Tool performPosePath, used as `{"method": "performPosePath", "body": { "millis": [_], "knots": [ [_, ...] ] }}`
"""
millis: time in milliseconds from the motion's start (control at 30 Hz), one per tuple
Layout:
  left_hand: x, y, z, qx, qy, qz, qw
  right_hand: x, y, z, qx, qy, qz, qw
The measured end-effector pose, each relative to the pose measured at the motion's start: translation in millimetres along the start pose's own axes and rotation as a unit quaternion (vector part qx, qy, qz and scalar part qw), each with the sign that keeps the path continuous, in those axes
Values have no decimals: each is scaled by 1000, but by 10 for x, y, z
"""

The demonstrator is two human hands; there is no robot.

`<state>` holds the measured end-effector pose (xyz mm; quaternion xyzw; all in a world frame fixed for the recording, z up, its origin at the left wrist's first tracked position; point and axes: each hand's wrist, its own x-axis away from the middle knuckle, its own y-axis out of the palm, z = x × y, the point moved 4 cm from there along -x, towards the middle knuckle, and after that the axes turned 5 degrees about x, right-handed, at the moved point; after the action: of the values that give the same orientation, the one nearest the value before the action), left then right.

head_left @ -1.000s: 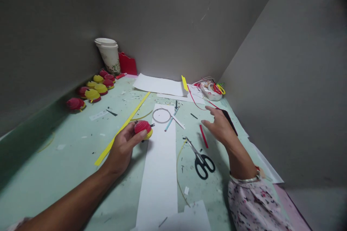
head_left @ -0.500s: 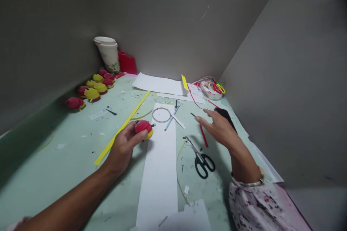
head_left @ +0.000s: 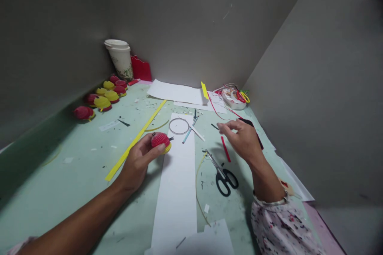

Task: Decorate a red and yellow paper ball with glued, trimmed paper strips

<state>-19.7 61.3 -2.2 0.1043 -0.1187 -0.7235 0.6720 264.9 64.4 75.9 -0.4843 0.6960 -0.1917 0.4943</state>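
My left hand [head_left: 138,162] is closed around a small red and yellow ribbed ball [head_left: 160,139], thumb on its yellow underside. Short black forked bits stick out from the ball on two sides. It is held above a long white paper strip [head_left: 175,191]. Over to the right, my right hand [head_left: 241,137] has thumb and fingertips pinched together at the end of a thin black strip [head_left: 214,126]. Below that hand lie a short red strip [head_left: 226,149] and black-handled scissors [head_left: 222,173], blades slightly apart.
Several red and yellow domed pieces [head_left: 103,103] line the left wall near a paper cup [head_left: 121,61]. A wire ring [head_left: 170,127], a blue stick [head_left: 188,133] and a long yellow strip [head_left: 136,139] lie mid-table. A tape roll [head_left: 236,103] and a dark phone-like object [head_left: 259,139] are at right.
My right hand's fingers have come from spread to pinched together at the black strip, with the hand shifting slightly left. My left hand keeps holding the ball in about the same place.
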Motion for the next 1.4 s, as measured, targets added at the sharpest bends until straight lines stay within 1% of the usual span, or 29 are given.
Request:
{"method": "performPosePath", "body": {
  "millis": [133,233,300,400,500,633,800,933,1067,1233,1400],
  "knots": [
    [0,9,3,-5,0,-7,1000,20,61,-76,-8,-16,-17,1000],
    [4,27,8,-4,1,-17,1000,65,134,-213,-41,-28,-11,999],
    [12,45,19,-10,8,-22,1000,115,199,-347,-94,-28,-8,995],
    [31,71,47,-33,21,-26,999,216,351,-562,-203,-23,-50,978],
    [49,97,73,-52,26,-41,997,308,486,-689,-256,-6,-64,965],
    [66,115,103,-79,27,-64,994,385,629,-718,-284,22,-76,956],
    [74,130,142,-132,47,-92,986,435,719,-740,-293,13,-79,953],
    [70,136,143,-153,58,-105,981,444,725,-763,-283,2,-75,956],
    [73,146,132,-150,54,-118,980,441,703,-772,-282,-1,-72,957],
    [78,157,148,-143,45,-104,983,444,703,-775,-279,-1,-76,957],
    [76,158,135,-146,57,-101,982,450,717,-781,-276,-5,-78,958]
  ]
}}
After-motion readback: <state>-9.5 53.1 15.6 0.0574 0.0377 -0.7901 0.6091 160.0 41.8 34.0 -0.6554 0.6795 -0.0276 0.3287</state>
